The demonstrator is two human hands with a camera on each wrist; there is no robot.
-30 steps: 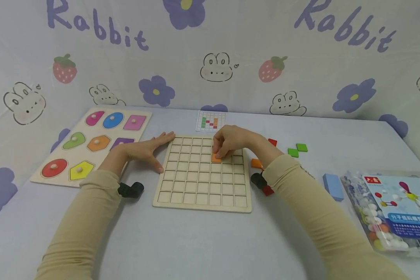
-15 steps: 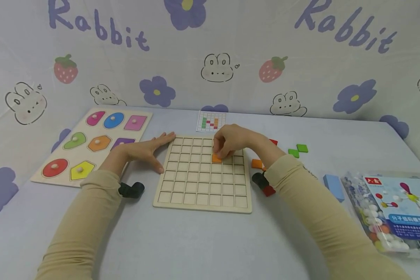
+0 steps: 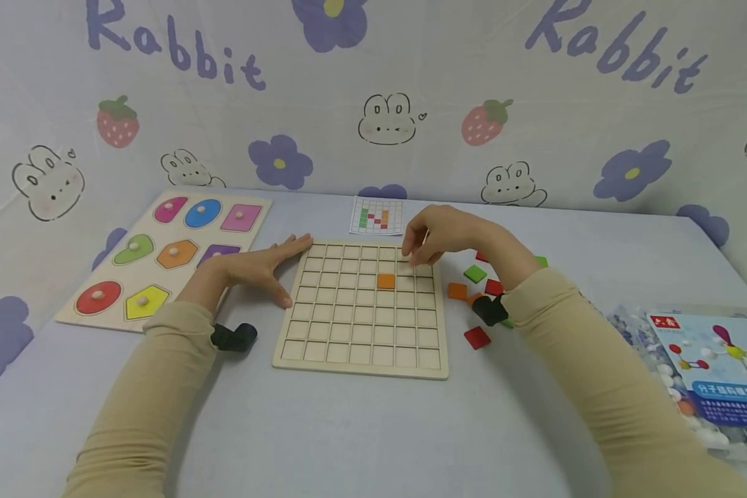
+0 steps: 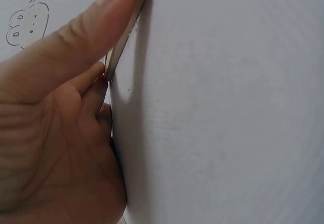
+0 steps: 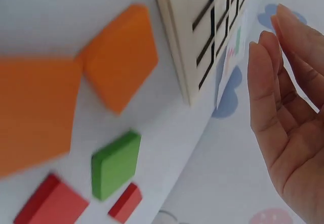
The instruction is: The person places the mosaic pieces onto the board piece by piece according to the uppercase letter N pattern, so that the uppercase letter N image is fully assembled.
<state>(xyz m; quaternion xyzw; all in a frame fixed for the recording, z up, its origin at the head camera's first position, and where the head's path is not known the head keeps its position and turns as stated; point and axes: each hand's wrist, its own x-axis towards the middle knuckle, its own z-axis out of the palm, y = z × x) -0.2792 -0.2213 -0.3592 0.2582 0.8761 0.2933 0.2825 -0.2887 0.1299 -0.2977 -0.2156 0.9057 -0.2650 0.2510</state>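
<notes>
A square wooden grid board (image 3: 361, 372) lies mid-table, with one orange square tile (image 3: 386, 281) set in a cell of its upper right part. My left hand (image 3: 252, 268) rests at the board's left edge, thumb and fingertips spread against its side; the left wrist view shows the thumb along that edge. Above the board's upper right corner hovers my right hand (image 3: 442, 234), fingers loosely bent, nothing between them in the right wrist view. Right of the board lie loose tiles: an orange tile (image 3: 457, 290), a green tile (image 3: 475, 274) and a red tile (image 3: 476, 337) among them.
Behind the board lies a pattern card (image 3: 376, 216) with coloured squares. A wooden knob puzzle (image 3: 162, 259) lies at left. On the right sits a clear box (image 3: 709, 387) of molecule-model pieces, partly behind the right sleeve. A printed cloth (image 3: 324, 83) hangs at the back.
My right hand has let go of the orange tile, leaving it in its cell, and moved up and right. More loose tiles show now. My left hand stays put.
</notes>
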